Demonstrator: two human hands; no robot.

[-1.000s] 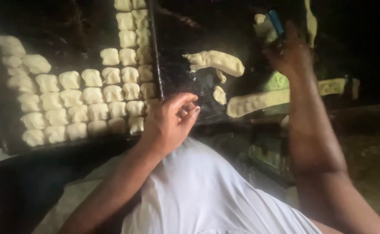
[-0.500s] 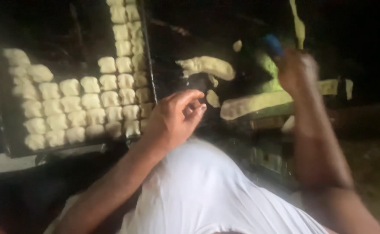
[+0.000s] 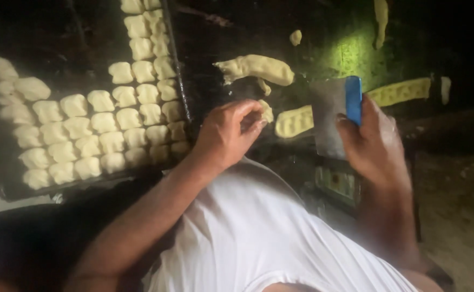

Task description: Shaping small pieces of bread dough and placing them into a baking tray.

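Observation:
My right hand grips a metal dough scraper by its blue handle, the blade held just right of a pale dough strip on the dark work surface. My left hand hovers with curled fingers beside a small dough piece at its fingertips; whether it pinches that piece I cannot tell. A thicker dough roll lies beyond my hands. To the left, a dark baking tray holds rows of cut dough pieces.
A long dough strip runs right of the scraper on the work surface. Small dough scraps lie further back. My white shirt fills the lower middle. Bare ground shows at the right.
My right hand has come down and toward me with the scraper, from up near the far dough to beside the near strip. My left hand has stayed near the tray's corner.

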